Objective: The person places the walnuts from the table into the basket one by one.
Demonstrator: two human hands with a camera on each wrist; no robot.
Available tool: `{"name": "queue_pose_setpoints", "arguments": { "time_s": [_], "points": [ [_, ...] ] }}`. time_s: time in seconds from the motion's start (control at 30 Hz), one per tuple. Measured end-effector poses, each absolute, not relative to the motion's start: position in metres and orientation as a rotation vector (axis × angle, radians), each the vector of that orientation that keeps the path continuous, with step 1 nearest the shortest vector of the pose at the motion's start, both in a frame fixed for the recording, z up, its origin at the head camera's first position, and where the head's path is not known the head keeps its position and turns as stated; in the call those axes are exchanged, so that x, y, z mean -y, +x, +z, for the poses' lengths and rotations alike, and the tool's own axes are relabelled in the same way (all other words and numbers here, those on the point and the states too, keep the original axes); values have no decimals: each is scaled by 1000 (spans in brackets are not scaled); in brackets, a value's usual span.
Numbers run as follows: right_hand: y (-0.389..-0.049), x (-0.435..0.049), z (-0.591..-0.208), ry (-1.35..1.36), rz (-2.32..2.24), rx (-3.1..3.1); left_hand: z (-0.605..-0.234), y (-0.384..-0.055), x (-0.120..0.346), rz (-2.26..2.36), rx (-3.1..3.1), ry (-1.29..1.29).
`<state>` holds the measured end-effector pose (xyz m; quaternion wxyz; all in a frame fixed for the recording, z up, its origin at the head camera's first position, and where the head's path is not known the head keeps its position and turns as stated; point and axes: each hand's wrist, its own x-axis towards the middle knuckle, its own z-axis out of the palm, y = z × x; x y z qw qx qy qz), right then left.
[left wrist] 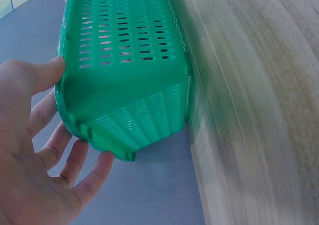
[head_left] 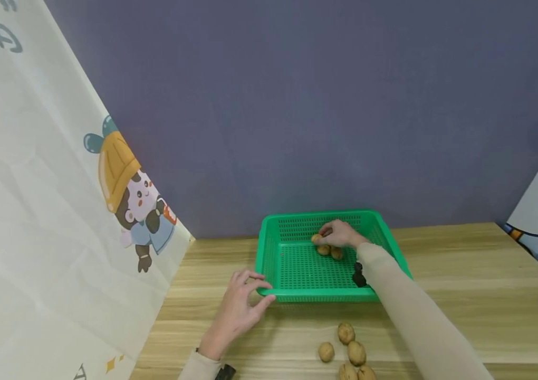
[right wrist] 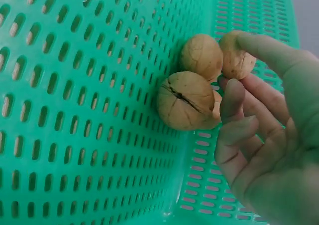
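A green plastic basket with slotted walls stands on the wooden table. At its near left corner my left hand holds the rim, thumb on the near side and fingertips at the corner, as the left wrist view also shows. Inside the basket, my right hand pinches a walnut between thumb and fingers. Right beside it lie other walnuts: one pale, one with a dark crack, and another partly hidden behind that.
On the table, in front of the basket, lie several loose walnuts, some cut off by the lower frame edge. A dark blue-grey panel rises behind the basket. A white printed sheet borders the table's left side.
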<state>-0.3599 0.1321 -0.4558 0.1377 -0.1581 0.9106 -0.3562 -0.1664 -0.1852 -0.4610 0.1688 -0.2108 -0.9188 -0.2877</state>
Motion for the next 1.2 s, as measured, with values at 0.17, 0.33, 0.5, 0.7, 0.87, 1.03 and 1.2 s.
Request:
{"name": "queue_pose_setpoints", "arguments": {
  "time_s": [0.17,0.33,0.5,0.7,0.87,1.03,1.2],
  "points": [
    [-363,-131,-460,-435,-997,-2633,-462,-167,185,-809,2621,-598],
    [-361,-128,-461,-413,-944,-2646,-462,-167,186,-802,2611,-597],
    [-361,-124,-461,-422,-892,-2634,-463,-168,186,-786,2603,-604],
    [-364,-122,-455,-431,-887,-2634,-462,-167,185,-814,2614,-593],
    [-363,-118,-439,-495,-904,-2642,-460,-166,187,-818,2610,-584],
    [-359,-119,-422,-628,-911,-2649,-463,-166,187,-797,2596,-583],
    [-350,-127,-398,-772,-917,-2682,-464,-166,185,-768,2597,-594]
  ]
}}
